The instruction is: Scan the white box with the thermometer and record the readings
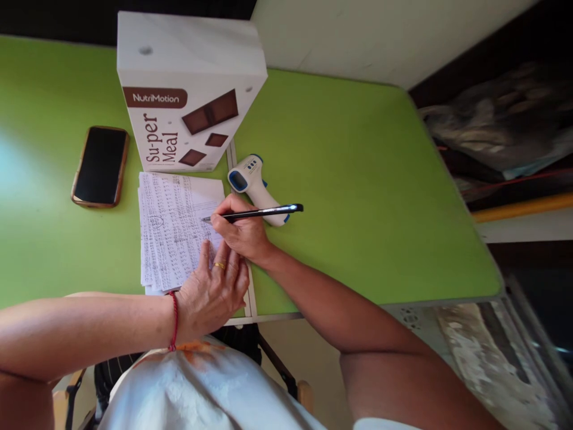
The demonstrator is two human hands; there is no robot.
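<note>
My right hand (244, 230) grips a black pen (264, 211), its tip at the right part of the top sheet. Under it lies a small stack of paper sheets (168, 239) covered in rows of handwriting. My left hand (215, 286) rests flat on the lower right of the sheets, fingers stretched out, with a ring on one finger and a red cord at the wrist. Just beyond my right hand, a white and blue infrared thermometer (257, 188) lies on the table.
A white NutriMotion box (192, 77) stands upright behind the papers. To the left lies a phone (99, 167) with a dark screen. The green folding table (358, 197) has a metal seam near the sheets. Plastic bags (496, 125) sit beyond its right edge, and a wall (335, 36) rises behind.
</note>
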